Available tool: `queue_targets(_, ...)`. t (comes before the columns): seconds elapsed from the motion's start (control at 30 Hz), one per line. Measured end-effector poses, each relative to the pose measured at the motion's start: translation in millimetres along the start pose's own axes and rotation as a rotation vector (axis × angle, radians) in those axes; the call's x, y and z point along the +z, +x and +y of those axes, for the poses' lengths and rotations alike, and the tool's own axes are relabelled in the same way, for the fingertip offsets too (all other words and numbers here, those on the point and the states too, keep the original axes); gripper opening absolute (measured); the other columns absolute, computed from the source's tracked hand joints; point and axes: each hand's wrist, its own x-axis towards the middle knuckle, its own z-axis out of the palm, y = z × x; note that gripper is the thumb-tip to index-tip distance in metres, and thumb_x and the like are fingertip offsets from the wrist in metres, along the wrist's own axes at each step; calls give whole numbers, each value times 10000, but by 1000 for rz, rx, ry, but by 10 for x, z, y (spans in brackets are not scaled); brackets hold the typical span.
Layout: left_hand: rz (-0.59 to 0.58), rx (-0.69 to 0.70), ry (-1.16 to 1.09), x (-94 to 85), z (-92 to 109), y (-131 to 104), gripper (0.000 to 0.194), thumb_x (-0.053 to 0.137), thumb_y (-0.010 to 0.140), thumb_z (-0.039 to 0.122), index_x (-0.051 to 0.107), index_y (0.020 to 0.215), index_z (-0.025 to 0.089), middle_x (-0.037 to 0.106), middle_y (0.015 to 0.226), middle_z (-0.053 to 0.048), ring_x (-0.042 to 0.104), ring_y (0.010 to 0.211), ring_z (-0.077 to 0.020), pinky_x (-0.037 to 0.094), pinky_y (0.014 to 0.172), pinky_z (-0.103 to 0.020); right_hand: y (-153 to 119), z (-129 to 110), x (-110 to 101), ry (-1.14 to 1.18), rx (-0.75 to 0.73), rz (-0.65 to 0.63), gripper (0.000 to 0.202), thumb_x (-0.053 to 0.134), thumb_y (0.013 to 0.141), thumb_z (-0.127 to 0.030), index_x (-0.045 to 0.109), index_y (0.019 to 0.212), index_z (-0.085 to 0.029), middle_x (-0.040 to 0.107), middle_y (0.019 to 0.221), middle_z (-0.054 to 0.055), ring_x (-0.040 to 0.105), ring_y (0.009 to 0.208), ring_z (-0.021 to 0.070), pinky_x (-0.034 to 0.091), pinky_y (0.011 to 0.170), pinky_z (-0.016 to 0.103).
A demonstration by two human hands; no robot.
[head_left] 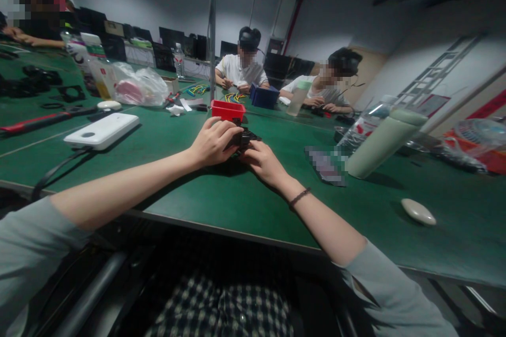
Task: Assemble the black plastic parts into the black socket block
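A small black part (245,138), its kind too dark and covered to make out, is held between both hands over the green table. From the left and above, my left hand (215,142) wraps its fingers round it. My right hand (265,162) grips its lower right side with bent fingers; a dark bracelet circles that wrist. Just behind the hands stands a red plastic bin (228,110), whose contents cannot be seen.
On the left lie a white power bank (103,131) with a cable and a red-handled tool (37,124). To the right are a phone (326,166), a leaning pale green tumbler (383,142) and a pale oval object (418,211). Several people sit across the green table (190,189).
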Motion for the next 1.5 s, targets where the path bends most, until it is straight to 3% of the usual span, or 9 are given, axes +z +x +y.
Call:
queue_targets(0.47,76,-29,-39,10,-15,0,357,542,892,264,508,1226,143,664,1089,-109,609,983,-236,424,918,-405,-26,-56,-49,137,72,74,112,549,894,-147,642,909,-208,603,1192,108,582,1120,238,480,960,415)
queue_targets(1.17,-77,-108,-95,-33,1,21,347,488,921,303,520,1228,143,671,1147,-134,624,1029,-251,419,935,-415,-36,-5,-50,124,110,101,188,490,878,-99,619,964,-205,612,1236,122,586,1165,234,486,986,423)
queue_targets(1.5,-97,-116,-115,26,-25,-17,373,516,897,344,534,1183,105,720,982,-138,680,877,-256,433,948,-473,-28,-38,-87,111,88,146,153,498,912,-139,630,937,-213,608,1203,117,579,1159,233,482,989,430)
